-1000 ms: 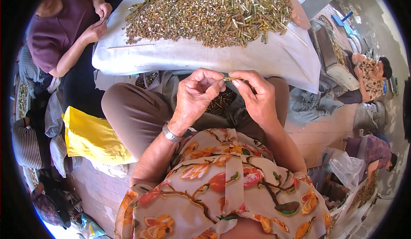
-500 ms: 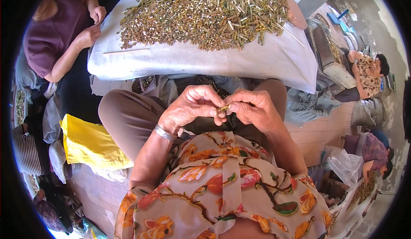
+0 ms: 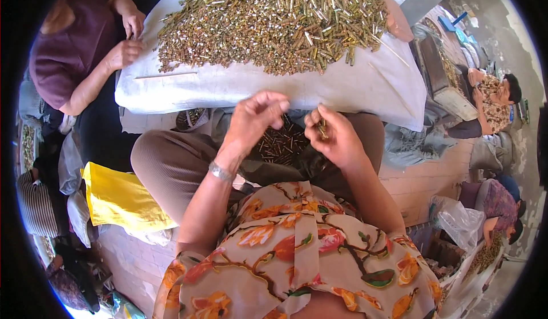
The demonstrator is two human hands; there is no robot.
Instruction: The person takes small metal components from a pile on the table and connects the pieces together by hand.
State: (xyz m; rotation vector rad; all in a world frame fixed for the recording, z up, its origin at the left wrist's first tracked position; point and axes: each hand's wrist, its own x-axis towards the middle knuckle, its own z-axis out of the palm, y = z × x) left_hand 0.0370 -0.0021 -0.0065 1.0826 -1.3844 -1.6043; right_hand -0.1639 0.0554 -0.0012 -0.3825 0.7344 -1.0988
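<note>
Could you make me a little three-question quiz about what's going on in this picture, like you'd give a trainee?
1. True or false: the right hand pinches a small brass-coloured metal piece between its fingers.
2. Where does the big heap of metal pieces lie? A) on the white cloth B) on the yellow bag C) in a bucket
3. What does the person wear on the left wrist?

Key
1. True.
2. A. The heap covers the cloth in front of the person; a smaller batch of pieces lies in the lap.
3. A silver-coloured wristwatch. The left hand is raised with curled fingers and shows nothing in its grasp.
</note>
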